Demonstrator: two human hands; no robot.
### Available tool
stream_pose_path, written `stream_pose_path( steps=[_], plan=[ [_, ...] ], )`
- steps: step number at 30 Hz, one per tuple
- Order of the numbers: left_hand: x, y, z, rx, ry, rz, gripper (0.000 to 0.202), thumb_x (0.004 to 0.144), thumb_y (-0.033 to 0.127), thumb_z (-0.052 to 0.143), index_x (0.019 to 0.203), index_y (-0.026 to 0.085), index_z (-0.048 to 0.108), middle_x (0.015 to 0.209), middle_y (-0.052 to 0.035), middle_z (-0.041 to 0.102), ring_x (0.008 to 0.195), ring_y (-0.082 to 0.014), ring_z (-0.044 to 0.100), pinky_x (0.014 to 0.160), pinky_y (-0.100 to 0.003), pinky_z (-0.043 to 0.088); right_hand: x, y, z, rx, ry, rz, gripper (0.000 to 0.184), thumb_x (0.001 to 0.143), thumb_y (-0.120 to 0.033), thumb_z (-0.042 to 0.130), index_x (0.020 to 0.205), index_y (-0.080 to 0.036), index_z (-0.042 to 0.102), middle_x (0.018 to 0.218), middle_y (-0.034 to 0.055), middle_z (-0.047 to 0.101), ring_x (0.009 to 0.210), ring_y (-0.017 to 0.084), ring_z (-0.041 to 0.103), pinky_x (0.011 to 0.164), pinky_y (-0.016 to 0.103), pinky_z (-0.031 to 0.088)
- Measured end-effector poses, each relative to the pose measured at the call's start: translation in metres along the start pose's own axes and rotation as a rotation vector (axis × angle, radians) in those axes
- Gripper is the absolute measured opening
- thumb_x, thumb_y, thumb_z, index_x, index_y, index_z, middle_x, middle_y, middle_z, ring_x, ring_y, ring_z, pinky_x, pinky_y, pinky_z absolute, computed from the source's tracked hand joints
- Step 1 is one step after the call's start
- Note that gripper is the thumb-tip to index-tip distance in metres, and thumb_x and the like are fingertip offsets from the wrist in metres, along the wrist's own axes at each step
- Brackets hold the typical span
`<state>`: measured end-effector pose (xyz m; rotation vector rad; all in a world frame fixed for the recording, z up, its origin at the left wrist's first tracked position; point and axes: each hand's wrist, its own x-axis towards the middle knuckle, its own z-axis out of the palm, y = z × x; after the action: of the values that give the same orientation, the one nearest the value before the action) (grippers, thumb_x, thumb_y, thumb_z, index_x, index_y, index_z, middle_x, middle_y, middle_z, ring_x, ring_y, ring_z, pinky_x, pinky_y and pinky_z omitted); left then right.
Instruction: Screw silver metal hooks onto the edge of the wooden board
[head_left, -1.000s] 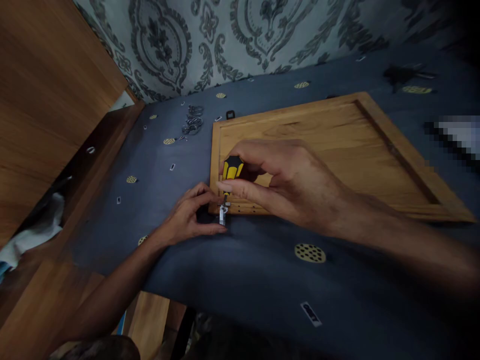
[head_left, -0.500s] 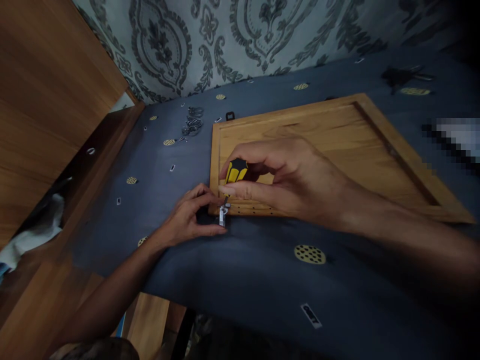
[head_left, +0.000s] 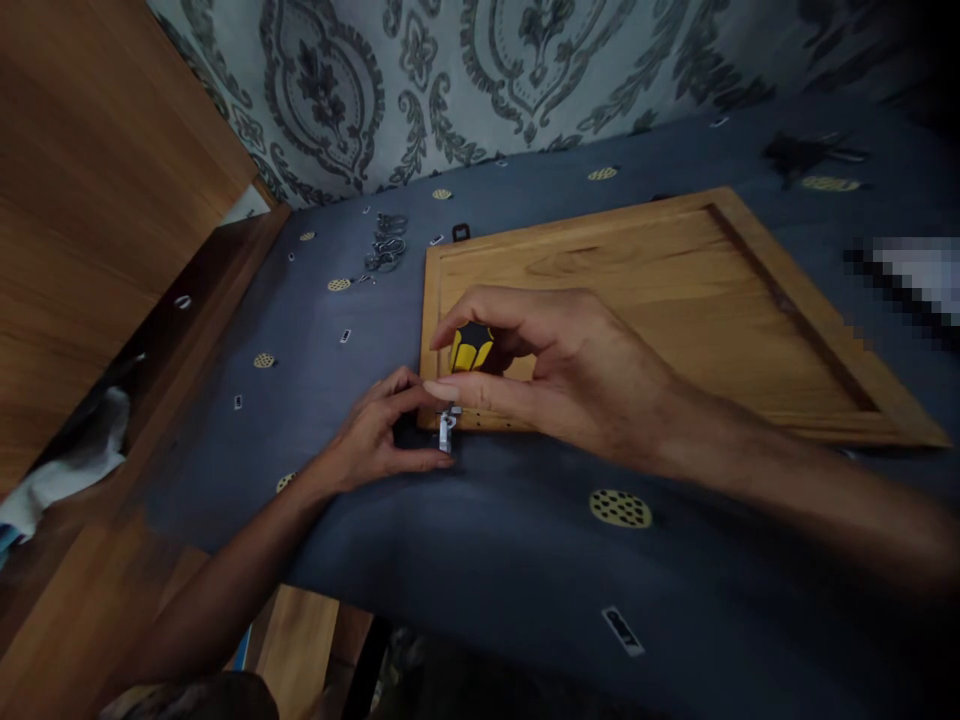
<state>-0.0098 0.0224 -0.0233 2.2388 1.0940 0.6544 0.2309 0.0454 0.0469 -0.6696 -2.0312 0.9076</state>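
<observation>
Our right hand [head_left: 585, 370] pinches the screwdriver [head_left: 471, 352] above the hinge [head_left: 445, 432], and our left hand [head_left: 375, 430] clasps that hinge at the near left corner of the board [head_left: 637, 265]. We do best pressing straight down, twisting in small turns, letting nothing wobble!
</observation>
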Motion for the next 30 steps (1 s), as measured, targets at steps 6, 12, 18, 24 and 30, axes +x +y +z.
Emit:
stream_pose_path(
  steps=[6,12,18,24,30],
  plan=[
    [0.001,0.000,-0.001,-0.003,0.004,0.024,0.048,0.081,0.057,0.082,0.113,0.022,0.073,0.107,-0.0057,0.064,0.103,-0.0249,0.062,0.091,-0.037,0.052,0.003,-0.004,-0.014,0.066,-0.200,-0.034,0.016,0.097,-0.022,0.062,0.081,-0.020,0.061,0.075,-0.0025,0.062,0.065,0.012,0.056,0.056,0.027,0.042],
    [0.000,0.000,-0.001,-0.010,0.009,0.036,0.051,0.082,0.060,0.080,0.116,0.022,0.073,0.106,-0.0055,0.064,0.099,-0.0236,0.062,0.086,-0.036,0.053,0.002,-0.005,-0.009,-0.062,-0.094,-0.067,0.020,0.098,-0.025,0.063,0.080,-0.021,0.056,0.072,-0.0032,0.056,0.065,0.012,0.051,0.056,0.030,0.038],
    [0.001,0.001,-0.001,-0.001,-0.001,0.027,0.051,0.083,0.060,0.080,0.117,0.023,0.072,0.106,-0.0056,0.064,0.101,-0.0240,0.062,0.088,-0.036,0.052,-0.001,-0.002,-0.003,-0.071,-0.013,-0.106,0.026,0.098,-0.027,0.067,0.079,-0.022,0.049,0.072,-0.0050,0.056,0.063,0.011,0.052,0.056,0.028,0.038],
    [0.001,0.002,-0.002,-0.021,0.006,0.017,0.048,0.081,0.059,0.081,0.108,0.020,0.072,0.102,-0.0050,0.060,0.097,-0.0226,0.059,0.084,-0.034,0.050,0.000,-0.009,-0.008,-0.101,0.162,-0.068,0.031,0.096,-0.037,0.071,0.077,-0.024,0.051,0.071,-0.0036,0.059,0.064,0.013,0.056,0.057,0.028,0.043],
    [0.000,-0.001,-0.001,-0.056,0.013,0.041,0.049,0.082,0.057,0.082,0.114,0.022,0.071,0.101,-0.0040,0.059,0.096,-0.0213,0.058,0.084,-0.033,0.049,0.001,-0.013,-0.013,-0.135,0.226,-0.050,0.036,0.094,-0.046,0.073,0.075,-0.025,0.053,0.071,-0.0021,0.060,0.066,0.015,0.059,0.057,0.030,0.046]
  ],
)
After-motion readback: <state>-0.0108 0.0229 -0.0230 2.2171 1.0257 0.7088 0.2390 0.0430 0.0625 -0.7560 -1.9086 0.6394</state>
